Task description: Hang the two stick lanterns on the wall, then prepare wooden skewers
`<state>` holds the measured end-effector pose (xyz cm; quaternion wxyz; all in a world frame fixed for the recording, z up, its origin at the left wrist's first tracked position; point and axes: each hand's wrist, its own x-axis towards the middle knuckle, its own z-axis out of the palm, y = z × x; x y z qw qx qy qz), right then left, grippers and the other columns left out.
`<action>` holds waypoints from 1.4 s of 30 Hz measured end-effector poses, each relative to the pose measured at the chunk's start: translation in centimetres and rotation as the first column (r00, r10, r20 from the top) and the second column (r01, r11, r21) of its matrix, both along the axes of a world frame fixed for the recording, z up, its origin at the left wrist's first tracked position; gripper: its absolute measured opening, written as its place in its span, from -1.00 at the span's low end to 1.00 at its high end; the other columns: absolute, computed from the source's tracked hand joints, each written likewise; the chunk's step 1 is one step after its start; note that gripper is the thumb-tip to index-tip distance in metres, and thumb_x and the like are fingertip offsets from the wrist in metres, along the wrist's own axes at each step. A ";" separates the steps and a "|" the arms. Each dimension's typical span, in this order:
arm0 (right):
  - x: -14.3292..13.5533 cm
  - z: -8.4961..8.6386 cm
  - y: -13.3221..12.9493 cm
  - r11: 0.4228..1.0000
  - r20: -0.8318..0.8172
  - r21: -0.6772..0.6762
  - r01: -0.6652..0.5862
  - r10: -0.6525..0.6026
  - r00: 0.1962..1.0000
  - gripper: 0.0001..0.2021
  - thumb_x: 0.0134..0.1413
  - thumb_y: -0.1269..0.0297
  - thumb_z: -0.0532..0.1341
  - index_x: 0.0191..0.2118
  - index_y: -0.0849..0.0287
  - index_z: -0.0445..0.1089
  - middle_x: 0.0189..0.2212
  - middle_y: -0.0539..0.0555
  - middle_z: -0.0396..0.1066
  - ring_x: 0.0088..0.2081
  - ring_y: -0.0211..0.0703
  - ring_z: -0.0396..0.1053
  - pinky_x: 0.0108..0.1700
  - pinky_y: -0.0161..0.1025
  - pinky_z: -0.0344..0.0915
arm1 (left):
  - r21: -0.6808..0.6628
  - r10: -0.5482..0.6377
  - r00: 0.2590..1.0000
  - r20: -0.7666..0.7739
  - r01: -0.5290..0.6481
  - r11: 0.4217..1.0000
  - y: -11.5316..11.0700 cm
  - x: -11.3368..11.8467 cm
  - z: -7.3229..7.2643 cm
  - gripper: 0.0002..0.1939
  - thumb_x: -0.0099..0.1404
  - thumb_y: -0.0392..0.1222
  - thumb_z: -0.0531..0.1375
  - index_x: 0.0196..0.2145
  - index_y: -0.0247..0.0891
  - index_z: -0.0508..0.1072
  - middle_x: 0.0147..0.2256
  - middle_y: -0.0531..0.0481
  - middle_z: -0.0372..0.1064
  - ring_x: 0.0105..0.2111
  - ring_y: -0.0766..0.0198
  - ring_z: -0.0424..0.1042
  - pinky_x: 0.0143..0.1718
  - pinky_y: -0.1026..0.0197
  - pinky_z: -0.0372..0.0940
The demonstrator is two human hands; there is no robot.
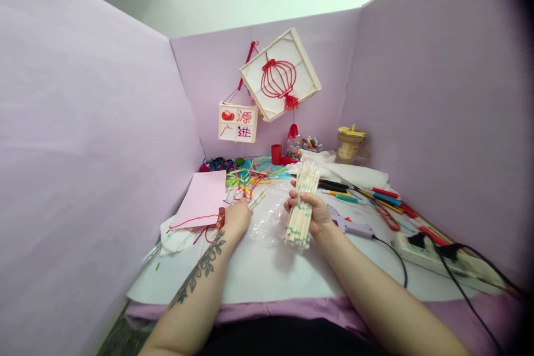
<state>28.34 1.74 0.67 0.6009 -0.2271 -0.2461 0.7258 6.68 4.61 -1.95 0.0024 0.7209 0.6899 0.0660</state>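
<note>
My right hand [312, 211] is wrapped round a thick bundle of pale wooden sticks [303, 200] with green marks, in a clear plastic bag. It holds the bundle nearly upright over the table. Crumpled clear plastic [267, 219] spreads to its left. My left hand [238, 216] is low at the table with curled fingers, partly hidden from me. A few similar loose sticks [257, 199] stick out by its fingertips, and it appears closed on them. Red yarn [196, 219] and a pink sheet [204, 194] lie beside that hand.
Tangled coloured strips [254, 175] lie at the back. A lilac glue gun [352, 228], orange-handled scissors [387, 217], markers [386, 198] and a power strip [442, 261] with cables occupy the right. A lantern picture [279, 75] hangs on the back panel; purple panels enclose the sides.
</note>
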 end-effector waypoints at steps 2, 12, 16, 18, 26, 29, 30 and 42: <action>0.1 0.0 0.0 1.000 0.023 0.001 -0.004 0.004 1.000 -0.61 -0.30 0.35 0.28 -0.20 0.05 0.33 -0.47 -0.08 0.32 -0.53 -0.28 0.23 -0.20 -0.17 0.36 | -0.021 -0.009 1.000 -0.010 0.008 1.000 -0.3 0.2 0.2 -0.68 0.28 -0.31 0.03 -0.06 -0.47 0.41 -0.11 -0.43 0.44 -0.04 -0.11 0.41 -0.05 0.00 0.24; 0.0 -0.2 -0.1 0.998 -0.040 -0.015 -0.061 0.060 0.997 -0.63 -0.29 0.37 0.28 -0.21 0.04 0.36 -0.44 -0.08 0.35 -0.53 -0.32 0.23 -0.19 -0.21 0.35 | 0.187 0.100 0.915 0.392 -0.186 0.964 -0.4 -2.1 2.8 -0.61 0.35 -0.09 0.01 0.07 -0.31 0.23 -0.09 -0.28 0.45 -0.15 0.01 0.48 -0.19 0.12 0.30; 0.0 -0.4 0.0 0.998 -0.006 -0.007 -0.067 0.067 0.998 -0.65 -0.27 0.35 0.28 -0.22 0.03 0.36 -0.44 -0.08 0.35 -0.53 -0.31 0.22 -0.18 -0.20 0.34 | 0.227 0.076 0.799 0.597 -0.259 0.939 0.0 -3.9 3.2 -0.64 0.25 0.02 0.14 -0.08 -0.25 0.35 -0.19 -0.18 0.49 -0.14 0.02 0.48 -0.16 0.14 0.30; -0.1 -0.4 -0.1 0.998 0.015 0.002 -0.066 0.066 0.998 -0.66 -0.27 0.33 0.28 -0.23 0.03 0.36 -0.44 -0.08 0.35 -0.53 -0.30 0.22 -0.18 -0.18 0.34 | 0.302 0.088 0.779 0.621 -0.341 0.890 0.0 -4.4 3.4 -0.70 0.29 0.03 0.08 -0.21 -0.24 0.41 -0.27 -0.17 0.49 -0.15 0.02 0.47 -0.14 0.12 0.29; -1.5 0.4 -1.3 0.950 0.346 0.308 0.053 -0.163 0.924 -0.72 -0.32 0.27 0.37 -0.38 0.17 0.36 -0.46 0.01 0.35 -0.45 -0.21 0.29 -0.33 -0.22 0.29 | 0.296 -0.275 0.239 0.931 -0.055 0.954 -3.8 0.8 3.6 -0.51 0.24 0.21 0.11 -0.10 -0.25 0.40 -0.37 -0.04 0.46 -0.62 0.38 0.24 -0.55 0.28 0.20; -2.6 0.1 -2.3 0.885 0.479 0.465 -0.010 -0.242 0.844 -0.68 -0.22 0.22 0.40 -0.29 0.17 0.38 -0.36 0.08 0.40 -0.30 -0.09 0.37 -0.21 -0.16 0.32 | 0.329 -0.374 0.192 0.907 0.230 0.916 -6.1 3.6 2.7 -0.35 0.19 0.36 0.09 -0.05 -0.26 0.42 -0.12 -0.19 0.44 -0.20 0.15 0.43 -0.15 0.14 0.35; -2.9 -0.1 -2.6 0.875 0.483 0.483 -0.011 -0.256 0.838 -0.60 -0.21 0.18 0.41 -0.20 0.15 0.37 -0.28 0.09 0.42 -0.23 -0.05 0.39 -0.14 -0.13 0.33 | 0.351 -0.412 0.164 0.897 0.304 0.886 -6.6 4.2 2.5 -0.30 0.16 0.37 0.12 0.02 -0.26 0.38 -0.02 -0.22 0.38 -0.04 0.06 0.39 0.00 0.08 0.30; -2.0 -0.4 -2.6 0.735 0.675 0.652 -0.184 -0.453 0.582 -0.07 -0.35 -0.42 0.26 0.10 0.16 0.35 0.17 0.26 0.20 0.28 0.28 -0.03 0.31 0.11 -0.18 | 0.262 -0.426 0.252 0.869 0.497 0.828 -7.4 5.7 2.6 -0.53 0.00 -0.27 0.32 -0.07 -0.26 0.46 -0.09 -0.15 0.45 -0.03 -0.08 0.39 0.08 -0.06 0.25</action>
